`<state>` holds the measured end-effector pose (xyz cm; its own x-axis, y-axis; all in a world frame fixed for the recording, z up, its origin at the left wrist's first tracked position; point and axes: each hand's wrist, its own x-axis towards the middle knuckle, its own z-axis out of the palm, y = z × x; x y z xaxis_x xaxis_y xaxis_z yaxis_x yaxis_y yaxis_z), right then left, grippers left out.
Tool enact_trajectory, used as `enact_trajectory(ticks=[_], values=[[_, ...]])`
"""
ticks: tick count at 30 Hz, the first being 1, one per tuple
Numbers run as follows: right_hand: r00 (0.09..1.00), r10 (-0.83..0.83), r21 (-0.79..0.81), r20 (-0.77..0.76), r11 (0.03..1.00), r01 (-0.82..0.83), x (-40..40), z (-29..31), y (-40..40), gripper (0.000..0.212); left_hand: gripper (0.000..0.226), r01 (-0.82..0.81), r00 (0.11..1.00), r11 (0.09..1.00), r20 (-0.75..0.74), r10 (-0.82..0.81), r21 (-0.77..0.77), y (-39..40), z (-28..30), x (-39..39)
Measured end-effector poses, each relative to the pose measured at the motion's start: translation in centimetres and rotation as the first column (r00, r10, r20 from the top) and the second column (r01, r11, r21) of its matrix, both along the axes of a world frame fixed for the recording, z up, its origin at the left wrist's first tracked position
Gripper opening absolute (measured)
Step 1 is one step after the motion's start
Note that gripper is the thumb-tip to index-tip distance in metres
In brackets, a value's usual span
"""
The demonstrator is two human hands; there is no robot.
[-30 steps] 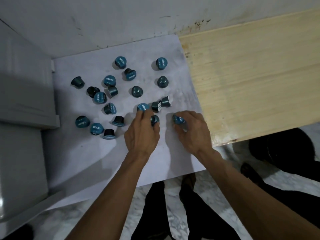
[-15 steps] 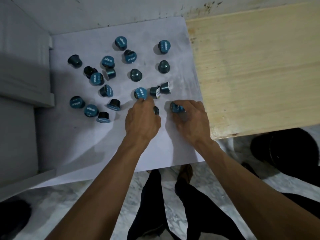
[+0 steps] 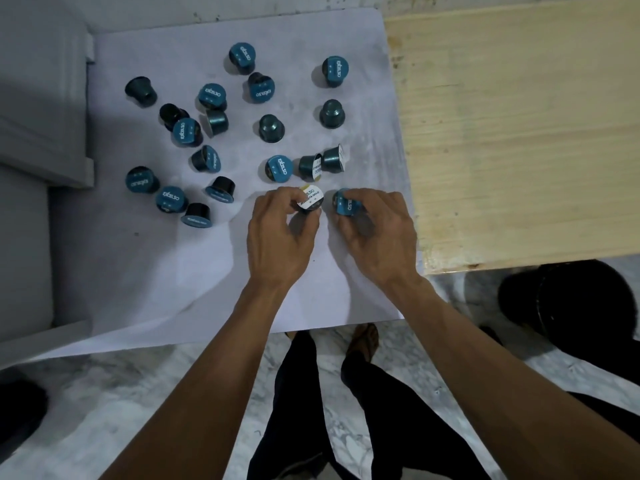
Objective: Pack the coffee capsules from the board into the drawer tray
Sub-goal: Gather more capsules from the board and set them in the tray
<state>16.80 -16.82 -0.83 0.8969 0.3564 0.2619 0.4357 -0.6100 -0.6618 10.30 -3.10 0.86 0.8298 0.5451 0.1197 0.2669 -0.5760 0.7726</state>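
Both my hands pinching capsules on the white board.
Loose capsules (image 3: 207, 97) lie scattered over the left and middle of the board (image 3: 166, 271). My left hand (image 3: 280, 237) grips a white-lidded capsule (image 3: 309, 200) with curled fingers; just right, my right hand (image 3: 379, 233) grips a blue-lidded capsule (image 3: 343, 202). Wooden surface (image 3: 519, 133) at right.

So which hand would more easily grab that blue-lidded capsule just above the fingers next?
Probably the left hand. Its fingertips sit just below the blue-lidded capsule, though they already pinch a white-lidded capsule. The right hand lies further right and grips its own blue capsule.
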Motion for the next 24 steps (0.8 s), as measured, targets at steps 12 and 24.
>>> enact_trajectory(ticks=[12, 24], values=[[0.991, 0.029, 0.089, 0.132, 0.995, -0.041, -0.2, -1.5, -0.9, 0.024, 0.028, -0.047, 0.990, 0.995, 0.133, 0.034, 0.093, -0.4, -2.2, -0.2], [0.997, 0.029, 0.105, 0.070, 0.994, -0.036, -1.0, 0.0, -1.1, 0.024, 0.027, -0.096, 0.979, 0.990, 0.171, 0.114, -0.107, 0.3, -0.3, -2.0]])
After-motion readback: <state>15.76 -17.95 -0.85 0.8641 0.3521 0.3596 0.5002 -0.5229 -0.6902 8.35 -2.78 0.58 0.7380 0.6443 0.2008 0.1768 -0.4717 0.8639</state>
